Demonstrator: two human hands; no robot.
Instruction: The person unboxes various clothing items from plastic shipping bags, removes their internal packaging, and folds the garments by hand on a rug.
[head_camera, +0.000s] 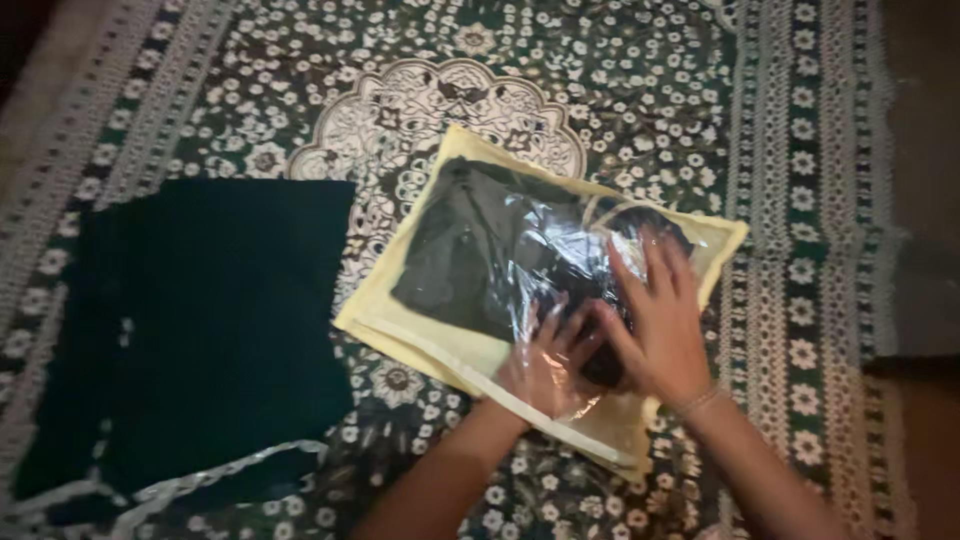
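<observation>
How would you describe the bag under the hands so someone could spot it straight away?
On the green floral patterned rug, right of the flat dark green cloth, lies a storage bag under the left hand and right hand. Its pale yellow border and shiny clear front over dark folded fabric set it apart.

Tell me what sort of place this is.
Probably a home, on a floor or bed. A green floral patterned spread covers the surface, a folded dark green cloth lies on it, and both hands, left hand and right hand, press a clear-fronted yellow garment bag.
</observation>
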